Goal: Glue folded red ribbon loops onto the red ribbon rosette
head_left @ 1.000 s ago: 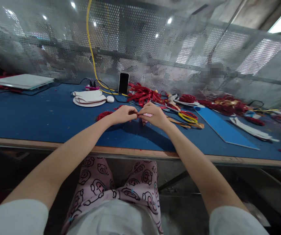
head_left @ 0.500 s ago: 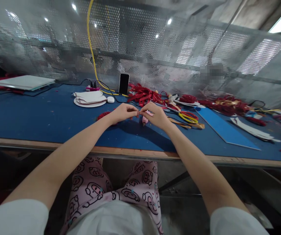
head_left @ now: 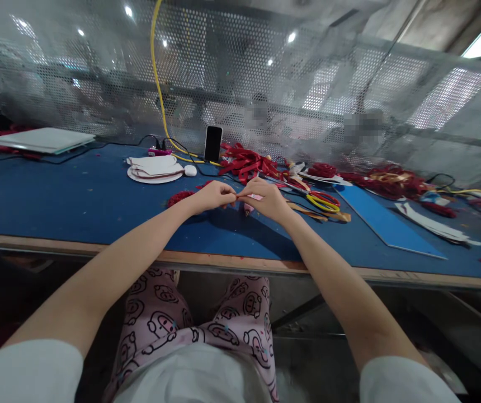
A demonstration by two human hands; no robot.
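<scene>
Both hands meet over the blue table [head_left: 110,207], their fingertips almost touching. My left hand [head_left: 215,196] is closed in a pinch, and so is my right hand [head_left: 263,197]. Whatever lies between the fingertips is too small to make out, though a hint of red shows there. Partly covered by my right hand is a pink tool with a pointed tip [head_left: 248,209], resting on the table. A red, fluffy-looking piece [head_left: 179,197] lies beside my left wrist, partly hidden by it. Behind the hands sits a heap of red ribbon [head_left: 251,165].
Scissors [head_left: 324,201] with red and yellow handles lie right of my right hand, near a blue board [head_left: 385,221]. White cut pieces [head_left: 156,169] are stacked at the left. A phone [head_left: 212,144] stands upright at the back, before a perforated metal screen [head_left: 224,73].
The two hands stay pinched together with only a slight shift of the fingers. My right hand has lowered a little. Nothing else on the table has visibly moved.
</scene>
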